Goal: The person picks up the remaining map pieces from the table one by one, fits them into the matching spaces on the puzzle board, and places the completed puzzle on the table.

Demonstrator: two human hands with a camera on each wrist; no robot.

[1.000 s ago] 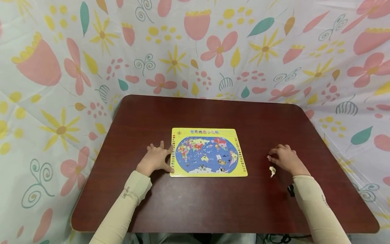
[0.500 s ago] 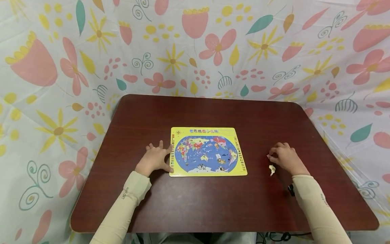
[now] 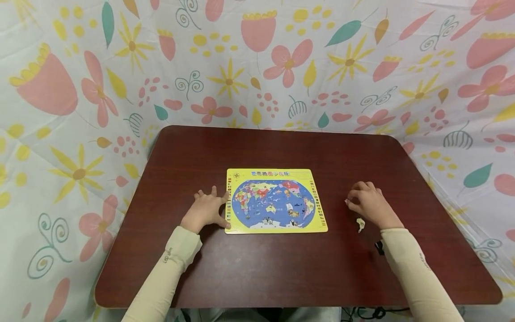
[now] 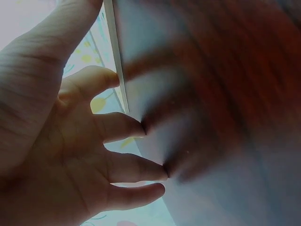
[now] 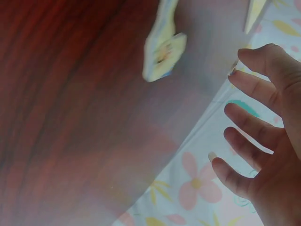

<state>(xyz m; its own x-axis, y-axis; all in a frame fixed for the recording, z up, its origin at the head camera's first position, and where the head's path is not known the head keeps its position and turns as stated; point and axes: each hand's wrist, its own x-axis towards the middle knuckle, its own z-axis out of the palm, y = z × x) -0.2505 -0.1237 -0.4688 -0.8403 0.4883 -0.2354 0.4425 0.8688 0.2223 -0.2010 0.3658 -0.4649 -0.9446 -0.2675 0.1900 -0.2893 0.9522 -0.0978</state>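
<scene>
A yellow world-map puzzle board [image 3: 277, 174] with a blue oval map lies flat on the table. My left hand [image 3: 204, 209] has its fingers spread at the board's left side, thumb and index finger touching the edge; the left wrist view shows the board's edge [image 4: 117, 52] beside the fingertips. Over to the right, my right hand [image 3: 372, 203] pinches a small puzzle piece [image 5: 233, 68] between thumb and index finger. Most of that piece is hidden. Another puzzle piece [image 3: 360, 224], pale and irregular, lies on the table just below the right hand.
The dark brown table [image 3: 257, 268] has rounded corners. A flower-patterned curtain [image 3: 241, 67] surrounds its back and sides. A small black object [image 3: 379, 247] sits by the right cuff. Black cables [image 3: 374, 313] show below the front edge.
My right hand has lifted slightly and moved left with the pinched puzzle piece, away from the one on the table. My left hand stays at the board's edge.
</scene>
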